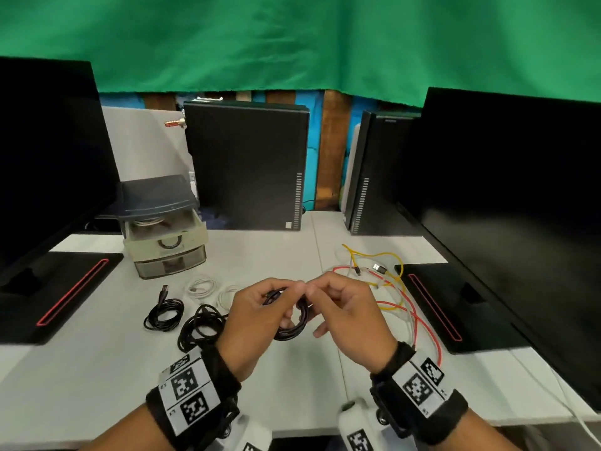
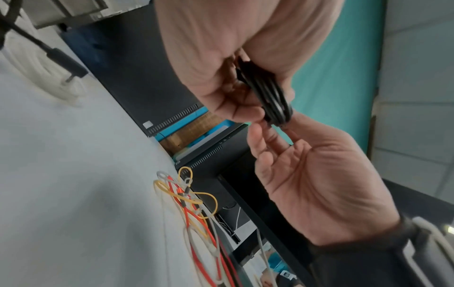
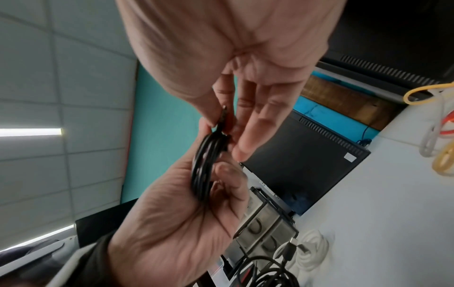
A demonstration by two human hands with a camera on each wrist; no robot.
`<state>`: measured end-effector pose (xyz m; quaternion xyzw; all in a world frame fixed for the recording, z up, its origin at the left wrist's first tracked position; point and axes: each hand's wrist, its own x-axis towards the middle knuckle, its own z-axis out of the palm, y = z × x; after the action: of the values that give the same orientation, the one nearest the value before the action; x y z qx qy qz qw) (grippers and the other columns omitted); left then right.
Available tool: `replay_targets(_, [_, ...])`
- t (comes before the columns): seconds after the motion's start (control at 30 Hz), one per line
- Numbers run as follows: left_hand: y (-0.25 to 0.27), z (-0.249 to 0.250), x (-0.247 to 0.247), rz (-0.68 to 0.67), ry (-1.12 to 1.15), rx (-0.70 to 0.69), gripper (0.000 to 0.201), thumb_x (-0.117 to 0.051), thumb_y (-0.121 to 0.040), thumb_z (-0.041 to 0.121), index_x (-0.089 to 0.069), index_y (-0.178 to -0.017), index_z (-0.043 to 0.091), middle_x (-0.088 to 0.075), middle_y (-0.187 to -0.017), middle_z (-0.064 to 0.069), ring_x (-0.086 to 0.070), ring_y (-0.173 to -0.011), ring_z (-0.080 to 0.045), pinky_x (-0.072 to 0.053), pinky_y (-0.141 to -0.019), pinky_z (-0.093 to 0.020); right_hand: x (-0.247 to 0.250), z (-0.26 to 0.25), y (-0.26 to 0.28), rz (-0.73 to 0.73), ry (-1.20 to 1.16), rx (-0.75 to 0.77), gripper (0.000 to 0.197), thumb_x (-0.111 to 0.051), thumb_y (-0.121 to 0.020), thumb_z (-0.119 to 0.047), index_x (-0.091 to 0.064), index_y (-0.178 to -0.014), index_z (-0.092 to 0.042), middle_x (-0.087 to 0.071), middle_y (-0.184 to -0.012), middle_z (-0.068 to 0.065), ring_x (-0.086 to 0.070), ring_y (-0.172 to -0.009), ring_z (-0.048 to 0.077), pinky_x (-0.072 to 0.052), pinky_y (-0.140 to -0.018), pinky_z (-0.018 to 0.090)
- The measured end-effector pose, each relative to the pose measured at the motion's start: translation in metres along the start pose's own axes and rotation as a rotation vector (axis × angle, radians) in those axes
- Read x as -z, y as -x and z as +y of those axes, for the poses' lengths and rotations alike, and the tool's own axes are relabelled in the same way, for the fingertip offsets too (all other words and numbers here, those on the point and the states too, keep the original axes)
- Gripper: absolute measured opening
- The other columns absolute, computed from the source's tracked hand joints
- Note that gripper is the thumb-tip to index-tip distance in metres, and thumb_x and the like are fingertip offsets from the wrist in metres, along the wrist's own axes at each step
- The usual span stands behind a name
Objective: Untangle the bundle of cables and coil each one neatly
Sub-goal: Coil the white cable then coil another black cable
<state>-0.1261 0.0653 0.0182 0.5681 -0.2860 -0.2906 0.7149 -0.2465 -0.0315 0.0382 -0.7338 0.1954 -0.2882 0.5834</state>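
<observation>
While your left hand [image 1: 257,307] is gripping the black coil [image 1: 290,330] above the table [image 1: 97,369] and your right hand [image 1: 344,307] is pinching its loose end, you are about midway through. Two black coils [image 1: 164,312] and two white coils [image 1: 201,286] are lying at ten o'clock. At two o'clock, the red, yellow and white tangle [image 1: 387,288] is waiting untouched.

Both forearms are reaching forward, each wrist wearing a black band with square printed markers. Left hand [image 1: 257,307] is curling its fingers [image 3: 229,170] round a small black coiled cable [image 1: 292,323], palm turned inward. Right hand [image 1: 348,310] is meeting it fingertip to fingertip, thumb and forefinger pinching the cable's end, remaining fingers [image 3: 255,124] lying straighter.
</observation>
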Motion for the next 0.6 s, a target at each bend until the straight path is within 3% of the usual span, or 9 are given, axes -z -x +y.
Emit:
replay_targets(0.1, [-0.002, 0.003, -0.001, 0.101, 0.039, 0.011, 0.040, -0.072, -0.077, 0.040, -0.069, -0.084, 0.001, -0.046, -0.056, -0.001, -0.040, -0.048, -0.012, -0.041, -0.053, -0.022, -0.002, 0.001, 0.003, -0.072, 0.001, -0.026, 0.011, -0.064, -0.096, -0.009, -0.062, -0.086, -0.006, -0.071, -0.078, 0.010, -0.073, -0.070, 0.022, -0.054, -0.051, 0.031])
replay_targets(0.23, [-0.002, 0.005, 0.000, 0.177, 0.059, 0.015, 0.035, -0.068, -0.086, 0.037, -0.061, -0.077, 0.004, -0.042, -0.053, -0.001, -0.033, -0.043, -0.010, -0.035, -0.045, -0.019, -0.017, 0.005, 0.012, -0.087, 0.015, -0.006, 0.013, -0.062, -0.095, -0.009, -0.053, -0.087, -0.004, -0.071, -0.082, 0.006, -0.074, -0.077, 0.021, -0.055, -0.054, 0.036])
replay_targets(0.37, [-0.001, 0.007, 0.001, 0.148, 0.053, 0.022, 0.030, -0.062, -0.094, 0.033, -0.062, -0.086, 0.004, -0.046, -0.056, 0.002, -0.034, -0.045, -0.008, -0.036, -0.049, -0.019, -0.024, 0.008, 0.015, -0.044, 0.056, 0.028, 0.013, -0.059, -0.098, -0.014, -0.052, -0.088, -0.010, -0.073, -0.086, 0.005, -0.074, -0.079, 0.015, -0.055, -0.060, 0.042])
replay_targets(0.5, [-0.003, 0.009, 0.004, 0.076, -0.005, 0.003, 0.026, -0.058, -0.097, 0.030, -0.066, -0.088, 0.007, -0.048, -0.059, 0.002, -0.032, -0.045, -0.008, -0.033, -0.048, -0.017, -0.016, 0.002, 0.007, 0.022, -0.067, -0.031, 0.010, -0.059, -0.097, -0.007, -0.053, -0.089, -0.007, -0.069, -0.091, 0.022, -0.073, -0.083, 0.025, -0.057, -0.054, 0.035])
replay_targets(0.6, [-0.002, 0.008, 0.005, 0.044, -0.124, -0.074, 0.024, -0.058, -0.098, 0.026, -0.066, -0.084, 0.009, -0.050, -0.059, 0.002, -0.032, -0.046, -0.010, -0.031, -0.045, -0.017, -0.008, -0.003, 0.001, 0.001, -0.207, -0.108, 0.011, -0.053, -0.101, -0.006, -0.053, -0.090, -0.010, -0.074, -0.087, 0.015, -0.074, -0.086, 0.024, -0.058, -0.060, 0.034])
